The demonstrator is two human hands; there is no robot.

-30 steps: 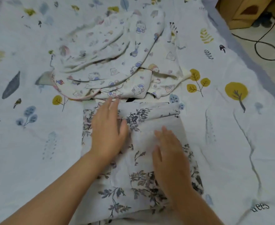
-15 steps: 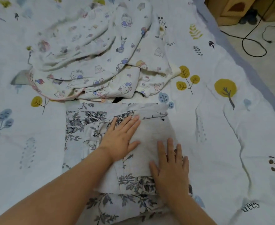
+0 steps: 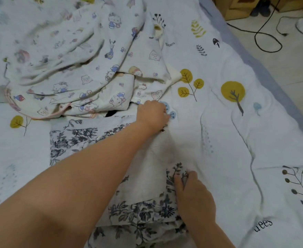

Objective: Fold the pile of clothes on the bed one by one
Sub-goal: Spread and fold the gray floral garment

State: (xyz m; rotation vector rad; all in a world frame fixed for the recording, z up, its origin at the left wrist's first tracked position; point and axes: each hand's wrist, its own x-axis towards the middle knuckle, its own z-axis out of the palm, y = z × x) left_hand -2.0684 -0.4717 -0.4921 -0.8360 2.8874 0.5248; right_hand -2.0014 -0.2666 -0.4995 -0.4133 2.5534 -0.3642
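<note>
At the right edge of the floral garment, both hands pinch cloth: left hand at the far corner, right hand nearer, likely to draw that side over for a fold. It lies flat on the bed, with the cartoon-print pile just beyond; no containers show.

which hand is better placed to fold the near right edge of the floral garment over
Right. The right hand already pinches the floral garment at that near edge; the left hand grips its far corner.

The bed bears two things — a floral garment and a cartoon-print pile.
</note>
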